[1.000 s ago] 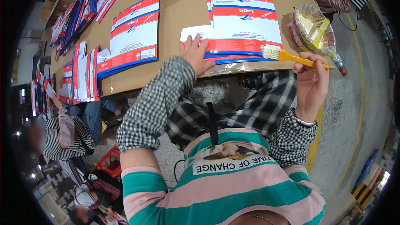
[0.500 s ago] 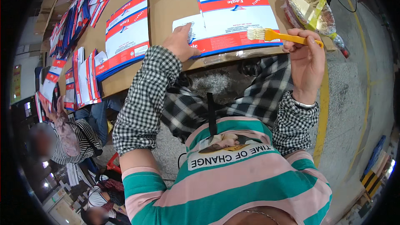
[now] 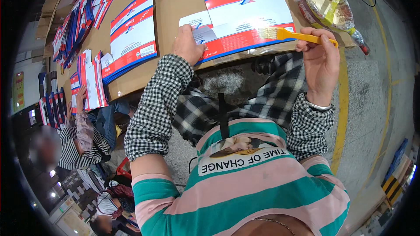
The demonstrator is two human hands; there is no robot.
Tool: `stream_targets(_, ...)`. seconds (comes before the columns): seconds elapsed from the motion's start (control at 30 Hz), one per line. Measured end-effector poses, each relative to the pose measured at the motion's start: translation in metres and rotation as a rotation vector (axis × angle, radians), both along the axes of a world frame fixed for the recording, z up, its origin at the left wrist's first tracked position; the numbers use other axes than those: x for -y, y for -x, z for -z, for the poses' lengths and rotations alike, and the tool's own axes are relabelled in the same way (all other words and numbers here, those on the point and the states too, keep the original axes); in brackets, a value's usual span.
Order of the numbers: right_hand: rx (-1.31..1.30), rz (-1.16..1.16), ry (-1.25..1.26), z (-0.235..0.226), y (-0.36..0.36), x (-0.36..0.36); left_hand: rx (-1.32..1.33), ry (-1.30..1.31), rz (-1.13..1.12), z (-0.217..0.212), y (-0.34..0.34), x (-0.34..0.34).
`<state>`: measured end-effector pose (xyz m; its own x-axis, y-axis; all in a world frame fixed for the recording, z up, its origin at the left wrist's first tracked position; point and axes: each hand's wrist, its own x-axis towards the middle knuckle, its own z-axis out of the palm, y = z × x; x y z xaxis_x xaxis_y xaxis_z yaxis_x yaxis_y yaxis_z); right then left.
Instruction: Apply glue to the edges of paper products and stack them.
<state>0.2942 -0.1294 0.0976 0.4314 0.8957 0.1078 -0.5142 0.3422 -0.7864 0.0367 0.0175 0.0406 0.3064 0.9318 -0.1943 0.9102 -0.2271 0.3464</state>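
In front of me a flat printed carton sheet [image 3: 245,14] in white, red and blue lies on top of others near the table's front edge. My left hand [image 3: 187,46] is closed at its left end, fingers curled round a flap that looks slightly raised; the fingertips are partly hidden. Between the thumb and fingers of my right hand [image 3: 323,63] is the yellow handle of a flat brush [image 3: 302,37]. Its pale bristles are at the sheet's right part, near the red band; whether they touch is hard to tell.
A plastic-lined basin [image 3: 303,6] with pale paste and a yellow strip across it stands at the right. More carton sheets [image 3: 133,35] are stacked on the brown table [image 3: 173,6], with several bundles farther left. A co-worker [image 3: 83,142] handles sheets at the left edge.
My left fingers have gone from lying on the sheet to curling round its flap. The brush has moved slightly left and down. The co-worker's hands have shifted toward the table's bundles.
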Motion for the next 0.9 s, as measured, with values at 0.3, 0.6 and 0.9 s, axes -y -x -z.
stream_targets(0.3,-0.024,-0.071,0.06,0.01,0.009,-0.006,0.621,-0.155,-0.126,0.007,0.003,0.035)
stream_targets(0.6,-0.041,-0.543,0.395,0.071,0.041,-0.043,0.753,-0.237,-0.309,0.012,-0.001,0.051)
stream_targets(0.9,-0.059,-0.597,0.406,0.084,0.045,-0.05,0.64,-0.429,-0.073,0.017,0.001,0.067)
